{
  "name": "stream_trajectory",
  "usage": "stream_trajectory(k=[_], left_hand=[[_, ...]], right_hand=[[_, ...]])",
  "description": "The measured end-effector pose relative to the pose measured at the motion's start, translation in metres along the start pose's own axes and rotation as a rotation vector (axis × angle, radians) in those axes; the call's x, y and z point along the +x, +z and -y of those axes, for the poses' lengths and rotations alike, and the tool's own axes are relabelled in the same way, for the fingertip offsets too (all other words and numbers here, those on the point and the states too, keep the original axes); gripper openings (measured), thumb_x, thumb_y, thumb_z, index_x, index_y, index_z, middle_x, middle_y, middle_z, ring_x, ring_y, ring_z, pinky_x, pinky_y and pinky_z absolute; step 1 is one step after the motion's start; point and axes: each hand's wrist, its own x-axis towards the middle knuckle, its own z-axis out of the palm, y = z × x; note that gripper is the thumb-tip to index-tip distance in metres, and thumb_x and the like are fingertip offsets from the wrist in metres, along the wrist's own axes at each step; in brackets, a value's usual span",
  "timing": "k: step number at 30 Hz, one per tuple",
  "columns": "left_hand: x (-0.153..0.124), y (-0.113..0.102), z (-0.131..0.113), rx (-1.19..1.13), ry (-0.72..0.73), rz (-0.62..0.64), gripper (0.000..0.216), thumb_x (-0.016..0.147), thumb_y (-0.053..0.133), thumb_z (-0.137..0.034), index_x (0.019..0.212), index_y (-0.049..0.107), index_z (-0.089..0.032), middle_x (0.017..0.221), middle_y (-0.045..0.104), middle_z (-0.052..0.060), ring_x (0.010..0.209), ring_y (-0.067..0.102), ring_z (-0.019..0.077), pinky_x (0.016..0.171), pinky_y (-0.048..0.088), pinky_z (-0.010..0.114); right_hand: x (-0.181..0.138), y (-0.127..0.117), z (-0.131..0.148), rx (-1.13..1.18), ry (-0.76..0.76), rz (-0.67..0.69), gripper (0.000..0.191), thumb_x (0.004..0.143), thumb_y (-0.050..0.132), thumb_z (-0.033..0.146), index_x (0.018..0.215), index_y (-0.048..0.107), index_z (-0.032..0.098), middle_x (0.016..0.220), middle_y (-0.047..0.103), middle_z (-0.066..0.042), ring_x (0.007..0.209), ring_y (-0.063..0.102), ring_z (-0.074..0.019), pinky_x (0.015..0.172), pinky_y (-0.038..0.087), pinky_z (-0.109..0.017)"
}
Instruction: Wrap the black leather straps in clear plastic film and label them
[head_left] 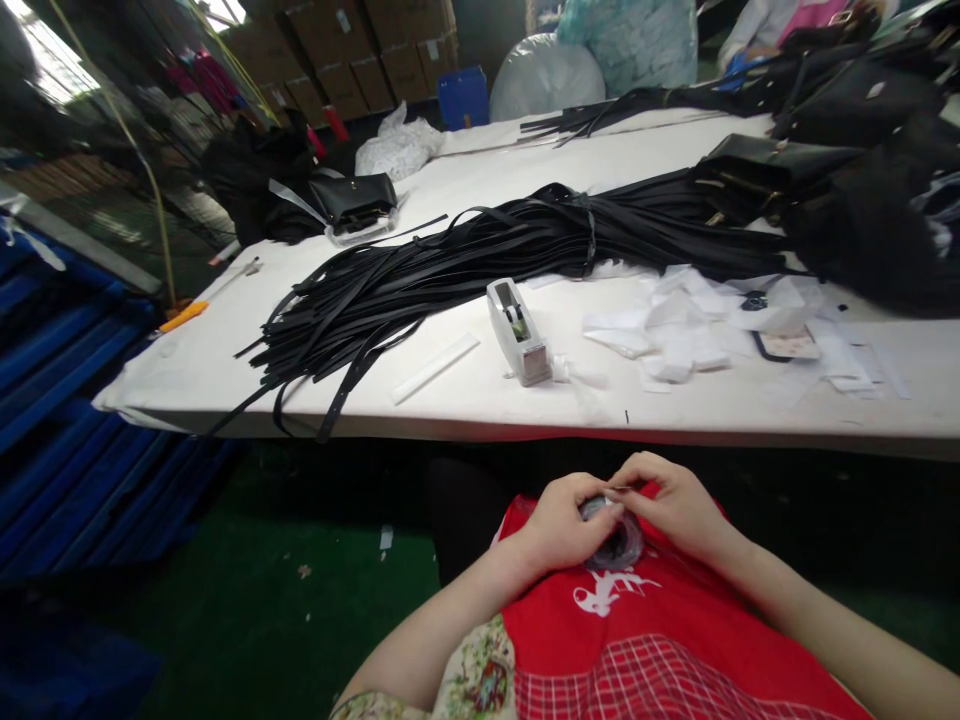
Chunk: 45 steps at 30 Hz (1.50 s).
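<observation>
Item: tape roll (621, 548), in lap over red apron (675, 620). Left hand (559, 525) clasps its rim; right hand (671, 503) pinches its top edge. Likely light, stiff, slick-faced. Best held by the rim.

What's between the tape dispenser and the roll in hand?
Head view: bare table in front of the tape dispenser, its front edge, then dark space down to the roll in the left hand and right hand.

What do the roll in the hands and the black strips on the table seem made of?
The roll looks like clear plastic tape: glossy, greyish, see-through. The black strips look like leather or imitation leather: thin, flat, slightly shiny; unsure which.
</observation>
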Motion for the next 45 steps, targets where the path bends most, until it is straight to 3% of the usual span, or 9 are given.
stream_trajectory(k=[5, 8, 11, 17, 22, 27, 31, 38, 45], left_hand=[[-0.006, 0.008, -0.003, 0.007, 0.059, -0.064, 0.031, 0.093, 0.050, -0.028, 0.072, 0.068, -0.015, 0.077, 0.068, 0.005, 0.073, 0.060, 0.0145, 0.072, 0.047, 0.025], [-0.010, 0.009, -0.005, -0.020, 0.123, -0.096, 0.029, 0.094, 0.050, -0.026, 0.074, 0.069, -0.015, 0.082, 0.070, 0.006, 0.077, 0.062, 0.0150, 0.075, 0.048, 0.026], [-0.014, 0.008, -0.007, -0.035, 0.174, -0.123, 0.024, 0.093, 0.051, -0.024, 0.085, 0.072, -0.015, 0.095, 0.070, 0.008, 0.088, 0.064, 0.0164, 0.083, 0.050, 0.028], [-0.019, 0.006, -0.007, 0.076, 0.156, -0.148, 0.023, 0.093, 0.052, -0.023, 0.092, 0.075, -0.017, 0.100, 0.058, 0.010, 0.107, 0.055, 0.0210, 0.091, 0.050, 0.033], [-0.025, 0.005, -0.005, 0.099, 0.219, -0.106, 0.021, 0.088, 0.059, -0.019, 0.101, 0.075, -0.021, 0.115, 0.052, 0.010, 0.114, 0.053, 0.0214, 0.097, 0.049, 0.034], [-0.028, 0.006, -0.006, 0.103, 0.254, -0.055, 0.021, 0.087, 0.061, -0.019, 0.101, 0.076, -0.023, 0.129, 0.045, 0.010, 0.118, 0.053, 0.0209, 0.103, 0.046, 0.033], [-0.025, 0.008, -0.003, 0.027, 0.164, -0.092, 0.018, 0.088, 0.059, -0.020, 0.096, 0.076, -0.020, 0.123, 0.049, 0.010, 0.108, 0.057, 0.0185, 0.099, 0.047, 0.033], [-0.020, 0.007, -0.001, -0.188, -0.024, -0.169, 0.017, 0.089, 0.059, -0.024, 0.078, 0.070, -0.017, 0.109, 0.056, 0.009, 0.107, 0.057, 0.0194, 0.098, 0.045, 0.033], [-0.015, 0.012, 0.002, -0.207, -0.145, -0.276, 0.022, 0.089, 0.057, -0.029, 0.074, 0.066, -0.016, 0.090, 0.059, 0.006, 0.088, 0.057, 0.0176, 0.081, 0.046, 0.030]], right_hand=[[0.008, 0.007, -0.021, 0.210, 0.272, -0.022, 0.040, 0.088, 0.054, 0.055, 0.078, 0.067, 0.018, 0.072, 0.067, -0.005, 0.070, 0.061, -0.0198, 0.069, 0.050, -0.033], [0.009, 0.013, -0.030, 0.362, 0.346, 0.152, 0.055, 0.086, 0.047, 0.067, 0.083, 0.069, 0.017, 0.074, 0.068, -0.006, 0.073, 0.061, -0.0210, 0.071, 0.050, -0.034], [0.008, 0.018, -0.028, 0.477, 0.374, 0.295, 0.057, 0.077, 0.055, 0.073, 0.069, 0.066, 0.017, 0.072, 0.066, -0.005, 0.070, 0.058, -0.0188, 0.067, 0.048, -0.032], [0.007, 0.018, -0.017, 0.662, 0.435, 0.324, 0.046, 0.074, 0.070, 0.060, 0.075, 0.068, 0.015, 0.069, 0.063, -0.002, 0.064, 0.054, -0.0139, 0.062, 0.043, -0.027], [0.003, 0.011, -0.025, 0.605, 0.411, 0.343, 0.040, 0.073, 0.075, 0.053, 0.087, 0.071, 0.015, 0.084, 0.070, -0.006, 0.076, 0.062, -0.0183, 0.070, 0.047, -0.029], [0.004, 0.001, -0.023, 0.525, 0.364, 0.407, 0.031, 0.076, 0.074, 0.045, 0.083, 0.069, 0.015, 0.080, 0.069, -0.005, 0.073, 0.061, -0.0175, 0.067, 0.046, -0.028], [0.007, 0.002, -0.009, 0.423, 0.295, 0.334, 0.024, 0.079, 0.070, 0.039, 0.076, 0.067, 0.016, 0.074, 0.066, -0.002, 0.068, 0.058, -0.0158, 0.064, 0.044, -0.027], [-0.001, 0.022, -0.002, 0.159, 0.169, 0.115, 0.017, 0.089, 0.048, 0.032, 0.078, 0.054, 0.021, 0.072, 0.058, 0.000, 0.064, 0.053, -0.0161, 0.060, 0.041, -0.028], [-0.002, 0.033, -0.001, 0.065, 0.133, -0.019, 0.014, 0.092, 0.042, 0.030, 0.082, 0.049, 0.023, 0.074, 0.057, -0.001, 0.066, 0.054, -0.0175, 0.062, 0.041, -0.030]])
